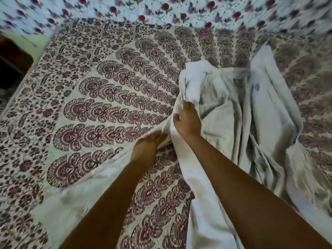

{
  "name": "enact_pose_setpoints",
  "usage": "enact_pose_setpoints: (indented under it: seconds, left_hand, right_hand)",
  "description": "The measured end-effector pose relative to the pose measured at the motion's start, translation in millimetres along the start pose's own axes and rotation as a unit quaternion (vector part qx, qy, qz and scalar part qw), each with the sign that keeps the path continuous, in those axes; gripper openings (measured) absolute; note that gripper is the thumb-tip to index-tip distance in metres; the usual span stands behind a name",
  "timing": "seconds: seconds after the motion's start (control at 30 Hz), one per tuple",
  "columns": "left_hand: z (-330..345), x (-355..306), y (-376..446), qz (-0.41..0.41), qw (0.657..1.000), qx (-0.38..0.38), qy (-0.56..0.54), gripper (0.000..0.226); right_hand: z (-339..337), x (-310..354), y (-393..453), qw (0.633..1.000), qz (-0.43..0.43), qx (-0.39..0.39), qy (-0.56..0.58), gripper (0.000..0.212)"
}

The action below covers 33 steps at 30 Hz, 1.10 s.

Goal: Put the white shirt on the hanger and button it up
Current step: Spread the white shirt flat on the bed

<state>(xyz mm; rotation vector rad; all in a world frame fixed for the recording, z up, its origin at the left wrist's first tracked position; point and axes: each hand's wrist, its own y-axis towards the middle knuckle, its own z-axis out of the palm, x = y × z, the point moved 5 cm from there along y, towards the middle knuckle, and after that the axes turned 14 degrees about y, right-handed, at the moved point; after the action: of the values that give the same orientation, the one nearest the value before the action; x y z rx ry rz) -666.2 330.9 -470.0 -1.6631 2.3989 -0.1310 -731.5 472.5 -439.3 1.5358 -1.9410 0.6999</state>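
The white shirt [251, 112] lies crumpled on the right half of a bed, its collar and label toward the far side. One sleeve stretches down to the lower left. My right hand [187, 121] grips a bunched fold of the shirt near its left shoulder. My left hand [146, 150] pinches the same sleeve cloth just below and to the left. No hanger shows in the view.
The bed is covered by a cream bedspread [100, 97] with a maroon fan pattern. A floral cloth with red flowers [161, 9] runs along the far side. The bed's left edge meets a dark wooden piece [12, 58].
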Motion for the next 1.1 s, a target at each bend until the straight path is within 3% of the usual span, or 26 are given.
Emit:
enact_pose_setpoints:
  seconds: [0.07,0.13,0.2,0.23,0.3,0.37,0.4,0.43,0.5,0.57,0.63,0.7,0.77,0.83,0.87,0.9,0.97,1.03,1.07,1.1]
  left_hand:
    - [-5.8,3.8,2.2,0.018,0.999,0.032,0.024,0.086]
    - [-16.2,11.2,2.2,0.018,0.999,0.042,0.008,0.075]
    - [-25.4,29.3,3.8,-0.004,1.0,0.017,-0.003,0.061]
    - [-30.7,42.0,5.2,-0.036,0.999,-0.012,-0.01,0.054]
    - [-42.0,66.8,4.0,-0.081,0.994,-0.072,-0.031,0.05]
    - [-42.2,79.0,1.8,-0.058,0.994,-0.069,-0.056,0.049]
    - [-38.2,79.3,3.5,-0.026,0.997,-0.044,-0.055,0.049]
    - [-33.3,80.0,5.4,0.001,0.998,-0.007,-0.066,0.051]
    - [-30.9,75.6,14.1,-0.006,0.984,0.11,-0.143,0.061]
    - [-32.1,63.0,29.1,-0.055,0.941,0.202,-0.266,0.044]
    - [-35.3,51.7,54.3,-0.117,0.929,0.175,-0.305,0.031]
    - [-32.6,49.4,84.5,-0.189,0.94,0.078,-0.274,0.027]
    - [-28.6,37.6,114.3,-0.23,0.942,0.006,-0.245,0.019]
    - [-25.5,21.7,145.7,-0.253,0.916,-0.012,-0.311,0.018]
    - [-24.5,10.8,160.0,-0.248,0.903,-0.003,-0.352,0.02]
    - [-24.0,-2.3,175.3,-0.228,0.898,0.013,-0.377,0.021]
    - [-26.5,-31.2,196.3,-0.158,0.921,0.086,-0.345,0.02]
    - [-37.4,-38.4,210.9,-0.136,0.939,0.093,-0.302,0.024]
    - [-49.0,-30.8,220.5,-0.155,0.938,0.054,-0.304,0.025]
    - [-62.9,-19.2,228.4,-0.184,0.932,-0.013,-0.313,0.023]
  right_hand:
    - [5.9,-8.8,20.0,0.993,0.108,0.044,-0.027,0.05]
    - [0.3,-9.5,31.5,0.989,0.141,0.042,0.008,0.038]
    - [-21.6,-2.7,37.4,0.981,0.106,-0.048,0.155,0.022]
    - [-39.9,-1.1,40.2,0.955,0.084,-0.115,0.26,0.019]
    - [-83.5,-20.0,42.5,0.869,0.073,-0.279,0.403,0.02]
    - [-115.4,-67.4,41.8,0.826,0.148,-0.386,0.383,0.024]
    - [-124.3,-93.8,40.4,0.83,0.193,-0.4,0.338,0.018]
    - [-128.2,-116.3,36.2,0.841,0.24,-0.386,0.293,0.016]
    - [-126.9,-143.6,27.7,0.871,0.293,-0.344,0.192,0.036]
    - [-123.2,-145.0,34.7,0.904,0.221,-0.322,0.172,0.047]
    - [-117.9,-132.9,53.9,0.932,0.135,-0.293,0.166,0.048]
    - [-109.6,-118.3,80.1,0.941,0.097,-0.25,0.206,0.052]
    - [-97.7,-102.5,108.1,0.954,0.114,-0.161,0.224,0.063]
    - [-83.1,-90.1,134.2,0.969,0.147,-0.056,0.19,0.071]
    - [-78.0,-84.7,142.2,0.97,0.161,-0.016,0.181,0.064]
    - [-74.9,-83.5,150.8,0.964,0.17,0.001,0.203,0.047]
    - [-85.8,-80.1,157.0,0.924,0.194,-0.05,0.325,0.016]
    - [-107.4,-94.1,161.5,0.847,0.219,-0.142,0.463,0.028]
    - [-120.3,-104.1,162.2,0.827,0.216,-0.173,0.489,0.031]
    - [-131.0,-114.3,160.1,0.831,0.209,-0.194,0.478,0.031]
